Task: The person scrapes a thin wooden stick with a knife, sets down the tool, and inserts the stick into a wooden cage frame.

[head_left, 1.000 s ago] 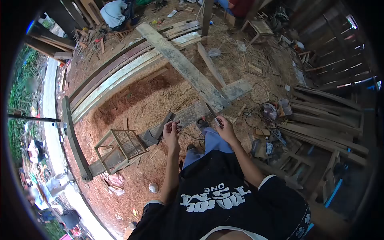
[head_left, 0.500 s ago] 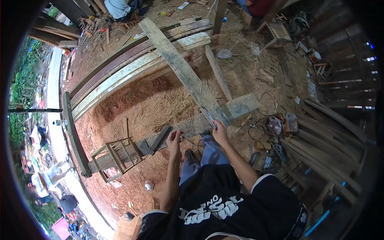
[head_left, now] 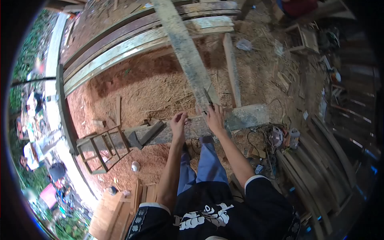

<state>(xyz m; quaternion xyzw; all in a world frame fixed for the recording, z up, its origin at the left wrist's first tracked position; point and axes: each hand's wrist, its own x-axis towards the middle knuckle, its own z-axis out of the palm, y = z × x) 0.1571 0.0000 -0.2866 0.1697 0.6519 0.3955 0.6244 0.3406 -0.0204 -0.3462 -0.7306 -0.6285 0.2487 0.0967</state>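
Note:
A long, weathered wooden plank [head_left: 182,46] runs from the far side toward me, its near end by a lower board [head_left: 250,116]. At that near end is my right hand [head_left: 216,120], fingers closed around a slim dark hand tool [head_left: 209,100] whose exact kind I cannot make out. My left hand [head_left: 179,125] hovers above the lower board, left of the plank, with its fingers curled in; whether something small is pinched there is hidden. Left of it, a dark wooden offcut [head_left: 153,133] rests on the board.
A small wooden frame with slats [head_left: 105,150] stands at the left. Long beams [head_left: 132,50] lie at the back, and curved planks [head_left: 316,172] are stacked at the right. A power tool [head_left: 277,137] sits on the ground near a plastic bag [head_left: 294,136]. Sawdust covers the floor.
My view has shifted, and the plank appears steeper. My right hand has turned over the plank's near end, the tool now pointing up along it. My left hand is slightly higher, still curled.

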